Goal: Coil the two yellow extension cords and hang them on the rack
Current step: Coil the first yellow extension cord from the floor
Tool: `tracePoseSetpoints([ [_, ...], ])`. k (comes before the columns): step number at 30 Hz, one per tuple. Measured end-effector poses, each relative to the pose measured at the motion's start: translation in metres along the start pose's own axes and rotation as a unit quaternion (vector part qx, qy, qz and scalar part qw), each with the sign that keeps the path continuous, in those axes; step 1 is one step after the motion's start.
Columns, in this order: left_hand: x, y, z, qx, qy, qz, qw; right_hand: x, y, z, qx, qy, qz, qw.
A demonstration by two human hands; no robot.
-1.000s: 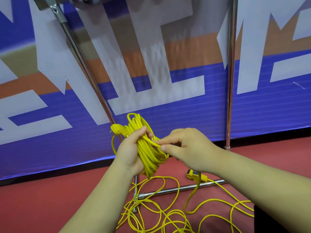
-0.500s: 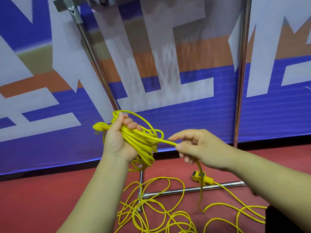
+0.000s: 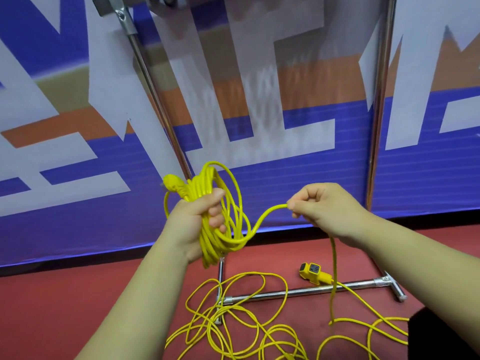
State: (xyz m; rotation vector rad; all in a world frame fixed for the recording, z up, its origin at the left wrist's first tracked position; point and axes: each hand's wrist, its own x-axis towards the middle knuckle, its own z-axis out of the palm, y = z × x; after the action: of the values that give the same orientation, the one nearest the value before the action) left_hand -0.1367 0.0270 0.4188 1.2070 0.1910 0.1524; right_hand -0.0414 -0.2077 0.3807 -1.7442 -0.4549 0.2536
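Blue banner (image 3: 311, 190) behind; left grip (image 3: 197, 219) clutches coil (image 3: 209, 252), right grip (image 3: 322, 209) pinches cord (image 3: 270, 210)

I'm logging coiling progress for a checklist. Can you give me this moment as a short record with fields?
left hand: grips the coil, with the plug sticking out at its upper left
right hand: pinches the strand leading off the coil
loose cord: tangled loops on the red floor
socket: on the floor by the base bar of the rack
progress: coil in hand, not on the rack
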Motion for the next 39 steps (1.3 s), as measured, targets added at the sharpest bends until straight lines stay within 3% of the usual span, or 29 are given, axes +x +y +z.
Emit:
tracePoseSetpoints([
  [7, 0.0, -0.039, 0.033, 0.146, 0.009, -0.022, 0.989, -0.008, -0.014, 0.006, -0.054, 0.056, -0.051, 0.996],
  [16, 0.004, -0.056, 0.047, 0.143, -0.037, -0.008, 0.989, -0.014, -0.021, 0.0, -0.004, 0.001, -0.094, 0.996],
  [20, 0.006, -0.049, 0.049, 0.114, -0.076, -0.007, 0.991, -0.014, -0.021, -0.005, 0.098, -0.045, -0.083, 0.991],
  [22, 0.012, -0.042, 0.048, 0.066, -0.056, 0.002, 0.996, -0.013, -0.021, -0.011, 0.144, -0.055, -0.07, 0.986],
  [27, 0.025, -0.018, 0.029, -0.036, 0.018, 0.044, 0.998, -0.013, -0.016, -0.022, 0.117, -0.1, -0.036, 0.987],
  [32, 0.034, 0.012, -0.016, -0.192, 0.092, 0.044, 0.976, -0.01, -0.006, -0.034, 0.086, -0.093, 0.004, 0.992],
  [39, 0.031, 0.007, -0.041, -0.084, 0.208, 0.074, 0.972, -0.002, 0.0, -0.024, 0.087, -0.001, 0.051, 0.995],
])
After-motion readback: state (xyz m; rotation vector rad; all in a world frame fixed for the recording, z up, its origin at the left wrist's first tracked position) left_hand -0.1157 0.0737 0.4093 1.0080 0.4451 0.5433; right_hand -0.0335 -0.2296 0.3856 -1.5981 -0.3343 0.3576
